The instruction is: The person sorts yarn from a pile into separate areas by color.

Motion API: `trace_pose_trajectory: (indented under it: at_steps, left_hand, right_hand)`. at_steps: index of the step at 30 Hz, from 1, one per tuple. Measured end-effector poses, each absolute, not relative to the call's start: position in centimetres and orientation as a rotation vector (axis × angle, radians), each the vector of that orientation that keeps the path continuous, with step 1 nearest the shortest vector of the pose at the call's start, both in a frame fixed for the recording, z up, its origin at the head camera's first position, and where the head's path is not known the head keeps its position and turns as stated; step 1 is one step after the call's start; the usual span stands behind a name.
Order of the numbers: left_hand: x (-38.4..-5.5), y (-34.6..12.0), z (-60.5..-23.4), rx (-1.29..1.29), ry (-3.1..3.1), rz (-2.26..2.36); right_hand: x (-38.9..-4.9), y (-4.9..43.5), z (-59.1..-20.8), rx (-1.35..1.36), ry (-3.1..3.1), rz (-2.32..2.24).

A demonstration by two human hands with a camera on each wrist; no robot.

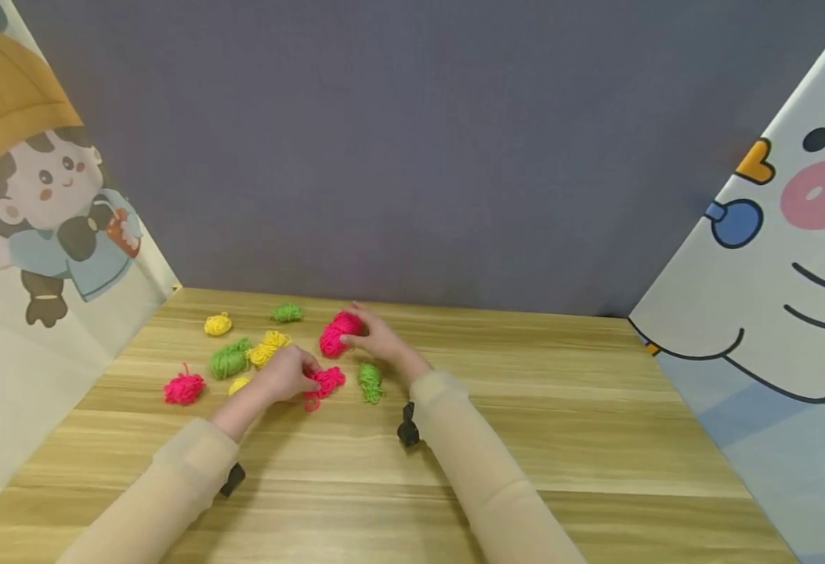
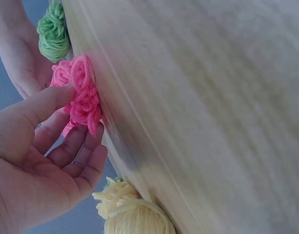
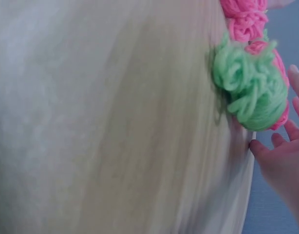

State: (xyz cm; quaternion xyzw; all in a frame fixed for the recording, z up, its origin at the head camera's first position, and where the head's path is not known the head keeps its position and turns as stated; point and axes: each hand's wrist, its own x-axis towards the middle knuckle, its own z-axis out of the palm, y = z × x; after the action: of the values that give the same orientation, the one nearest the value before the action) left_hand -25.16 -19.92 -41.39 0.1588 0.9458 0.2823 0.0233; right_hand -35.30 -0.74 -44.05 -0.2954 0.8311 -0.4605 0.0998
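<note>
In the head view my left hand (image 1: 288, 374) is at a loose, tangled bundle of pink yarn (image 1: 329, 379) on the table. Seen from the left wrist, the thumb lies against this pink bundle (image 2: 84, 95) and the fingers curl under its other side. Farther back, my right hand (image 1: 378, 338) has thumb and fingers round the right side of a larger pink yarn ball (image 1: 338, 334). A green yarn ball (image 1: 370, 382) lies just in front of that hand. In the right wrist view the green ball (image 3: 252, 85) hides most of the larger pink one.
Left of my hands lie a green yarn ball (image 1: 230, 359), a yellow bundle (image 1: 268, 348) and a pink one (image 1: 184, 388). Yellow yarn (image 1: 239, 385) peeks out beside my left wrist. Small yellow (image 1: 218, 324) and green (image 1: 287, 312) balls sit near the grey back wall (image 1: 398, 157).
</note>
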Motion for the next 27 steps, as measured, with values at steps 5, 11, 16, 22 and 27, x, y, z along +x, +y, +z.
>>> trace_pose_trajectory:
  at_steps: [5,11,16,22,27]
  left_hand:
    - [-25.2,-19.8,-41.5,0.443,2.92,0.869]
    - [-25.3,-19.9,-41.8,0.467,2.944,0.856]
    - [-25.4,-19.9,-41.8,0.475,2.943,0.859]
    - [-25.5,-19.9,-41.9,0.463,2.928,0.885]
    - [-25.5,-20.1,-41.9,0.432,2.915,0.896]
  right_hand:
    - [-35.5,-0.7,-44.5,-0.881,2.489,-1.319]
    - [-35.5,-0.6,-44.7,-0.837,2.534,-1.29]
    - [-35.5,-0.4,-44.8,-0.778,2.561,-1.306]
    - [-35.5,0.0,-45.0,-0.716,2.536,-1.373]
    - [-35.6,0.2,-45.2,-0.683,2.557,-1.409]
